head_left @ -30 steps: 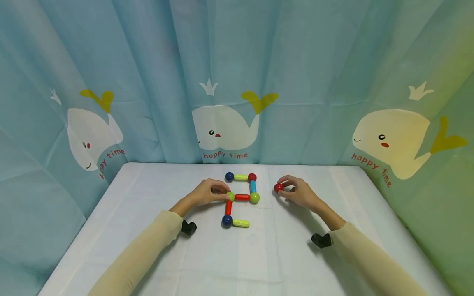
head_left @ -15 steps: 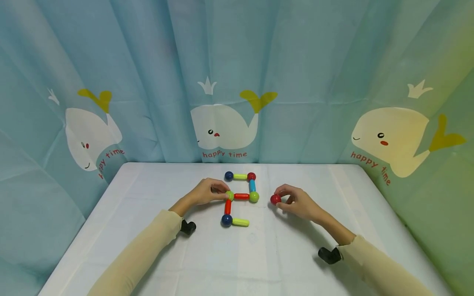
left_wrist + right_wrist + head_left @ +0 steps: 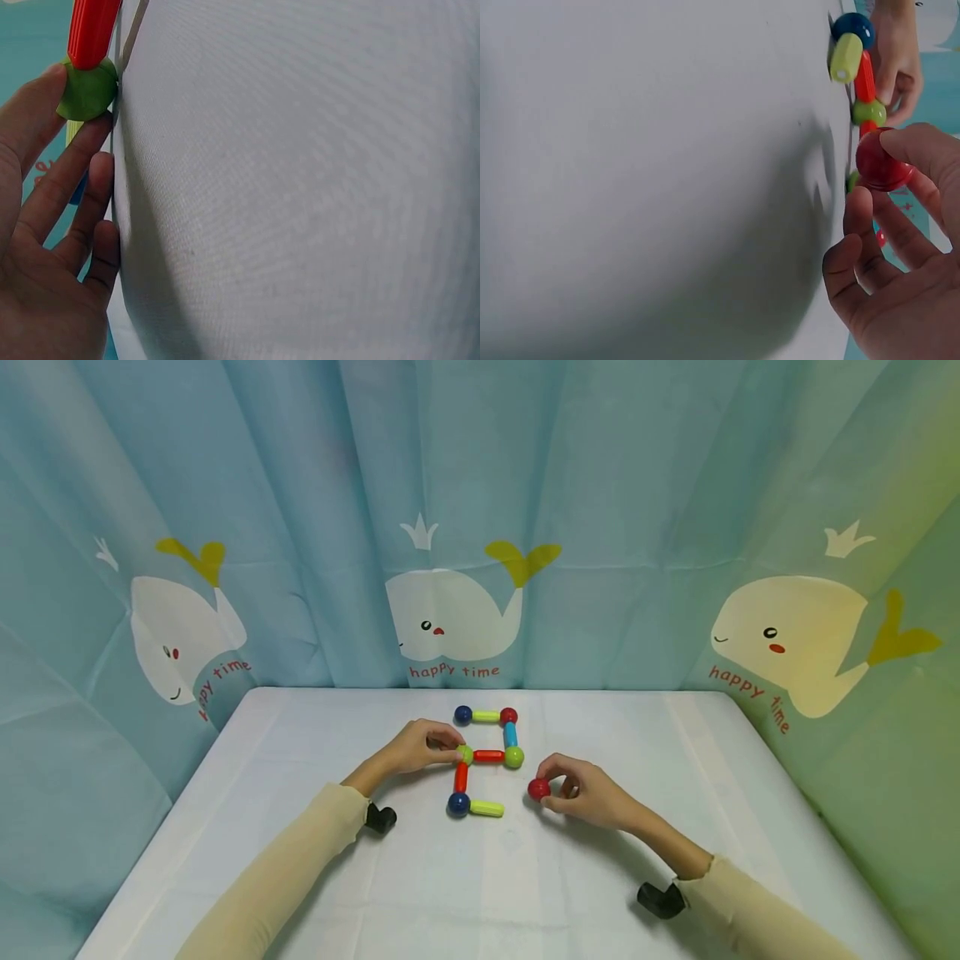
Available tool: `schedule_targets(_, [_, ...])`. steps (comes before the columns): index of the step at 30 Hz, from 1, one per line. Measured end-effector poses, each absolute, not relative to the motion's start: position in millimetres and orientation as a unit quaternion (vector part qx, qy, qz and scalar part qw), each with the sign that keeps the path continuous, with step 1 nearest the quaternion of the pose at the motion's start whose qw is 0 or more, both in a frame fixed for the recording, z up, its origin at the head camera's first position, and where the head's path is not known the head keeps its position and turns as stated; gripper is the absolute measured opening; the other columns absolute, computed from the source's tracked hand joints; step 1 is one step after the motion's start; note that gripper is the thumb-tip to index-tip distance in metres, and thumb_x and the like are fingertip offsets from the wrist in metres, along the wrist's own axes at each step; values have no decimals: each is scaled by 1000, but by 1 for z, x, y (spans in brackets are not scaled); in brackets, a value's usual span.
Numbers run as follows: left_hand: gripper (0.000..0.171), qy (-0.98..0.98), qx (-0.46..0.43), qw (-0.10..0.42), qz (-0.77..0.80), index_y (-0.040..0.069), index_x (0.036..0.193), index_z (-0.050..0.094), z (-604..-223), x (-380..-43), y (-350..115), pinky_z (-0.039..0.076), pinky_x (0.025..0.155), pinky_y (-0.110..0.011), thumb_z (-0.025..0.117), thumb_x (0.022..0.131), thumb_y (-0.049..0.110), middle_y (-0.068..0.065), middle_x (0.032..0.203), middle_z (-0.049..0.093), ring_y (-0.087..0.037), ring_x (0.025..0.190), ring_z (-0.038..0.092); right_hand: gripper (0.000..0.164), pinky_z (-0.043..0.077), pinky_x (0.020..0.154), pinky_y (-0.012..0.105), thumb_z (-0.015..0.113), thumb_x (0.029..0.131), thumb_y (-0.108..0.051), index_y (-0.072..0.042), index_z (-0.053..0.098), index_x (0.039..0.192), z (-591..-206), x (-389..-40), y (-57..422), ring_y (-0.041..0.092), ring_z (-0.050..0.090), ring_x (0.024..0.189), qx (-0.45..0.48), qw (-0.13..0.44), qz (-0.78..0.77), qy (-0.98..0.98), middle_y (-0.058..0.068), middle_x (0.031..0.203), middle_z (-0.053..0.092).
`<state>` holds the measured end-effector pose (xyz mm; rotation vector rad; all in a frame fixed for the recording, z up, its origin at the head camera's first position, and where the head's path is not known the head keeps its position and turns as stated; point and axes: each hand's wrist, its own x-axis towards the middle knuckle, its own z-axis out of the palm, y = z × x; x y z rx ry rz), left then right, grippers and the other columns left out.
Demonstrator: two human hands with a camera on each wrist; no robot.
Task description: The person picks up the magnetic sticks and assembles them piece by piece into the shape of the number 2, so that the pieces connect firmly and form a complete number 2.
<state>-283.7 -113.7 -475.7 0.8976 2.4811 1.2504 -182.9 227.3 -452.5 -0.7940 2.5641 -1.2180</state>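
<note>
My left hand pinches a green ball between thumb and fingers at the left corner of a joined figure of balls and rods. Red rods run from that ball rightward and toward me. A second green ball, a blue rod, a red ball, a yellow-green rod and a dark blue ball form the upper part. Below sit another dark blue ball and a yellow-green rod. My right hand pinches a separate red ball, right of that lower rod and apart from it.
A white cloth covers the table. Behind its far edge hangs a blue curtain printed with whales. Black wrist pieces stick out at both sleeves, close to the tabletop.
My right hand has brought the red ball leftward and nearer to me, toward the lower yellow-green rod. The left hand keeps its grip on the green ball, and the figure stays put.
</note>
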Motion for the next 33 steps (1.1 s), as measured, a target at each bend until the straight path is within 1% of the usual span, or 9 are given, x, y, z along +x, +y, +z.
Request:
schedule_targets(2, [22,844,303,113,428,15,112,77,-476,-284,-114,56,92,-31,80,92,24,5,103,76,-12,95,68,28,53,66,27,77,91,-9,-16,64,114,-453,-180,225,19,61,76,-275,103,-413,862,3,111,70])
schedule_targets(9, [22,843,303,112,429,15,111,77,-477,-285,-114,56,93,-34,80,92,23,4,103,76,-12,95,68,28,52,69,26,78,90,-10,-16,65,114,-456,-176,218,21,60,80,-298,116,-409,855,-1,103,67])
schedule_targets(19, [21,843,305,110,430,14,111,77,-476,-284,-113,56,92,-32,80,92,22,4,103,76,-12,94,68,28,51,71,26,79,91,-11,-18,66,115,-457,-173,213,20,58,82,-304,132,-400,855,-3,105,67])
schedule_targets(25, [21,840,310,107,433,14,111,77,-476,-284,-114,56,90,-30,80,92,22,5,102,76,-11,93,68,29,49,69,25,79,90,-12,-18,67,116,-457,-172,212,17,57,78,-292,125,-386,866,-4,102,65])
schedule_targets(33, [20,846,300,114,425,14,112,77,-473,-282,-113,56,91,-31,79,93,21,5,103,75,-13,94,68,29,49,67,24,80,90,-14,-19,68,116,-460,-171,212,14,56,76,-282,116,-385,871,-5,101,65])
